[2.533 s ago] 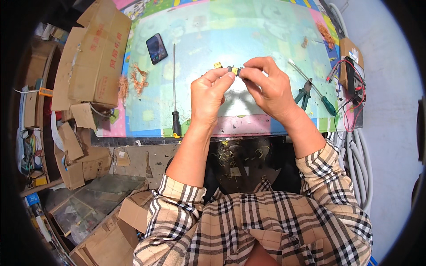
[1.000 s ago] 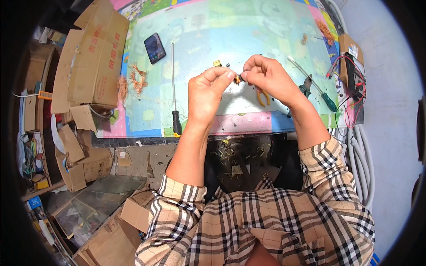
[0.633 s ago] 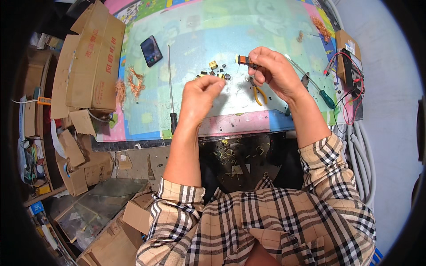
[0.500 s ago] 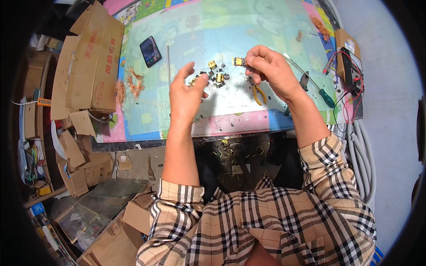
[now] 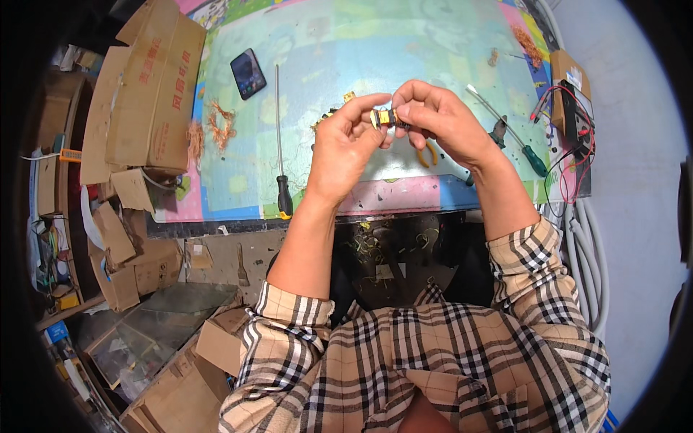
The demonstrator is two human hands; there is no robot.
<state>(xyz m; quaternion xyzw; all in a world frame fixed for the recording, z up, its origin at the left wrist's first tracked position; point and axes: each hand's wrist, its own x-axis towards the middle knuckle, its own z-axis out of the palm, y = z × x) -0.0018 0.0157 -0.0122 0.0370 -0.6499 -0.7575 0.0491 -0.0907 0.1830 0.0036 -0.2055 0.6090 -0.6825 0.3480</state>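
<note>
By the right hand (image 5: 442,121) a coil (image 5: 385,116) is pinched at its right end, over the mat (image 5: 317,54); by the left hand (image 5: 339,155) it is flanked, grip unclear. Light, stiff, perhaps fragile-wired, it is best held by its ends.

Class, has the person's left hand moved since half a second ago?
Yes. The left hand has moved rightward, away from the long black-handled screwdriver, toward the small yellow-and-black part in the right hand.

A dark phone (image 5: 248,73) lies near a brown cardboard box (image 5: 144,105), grey tubes (image 5: 596,274) at right.
</note>
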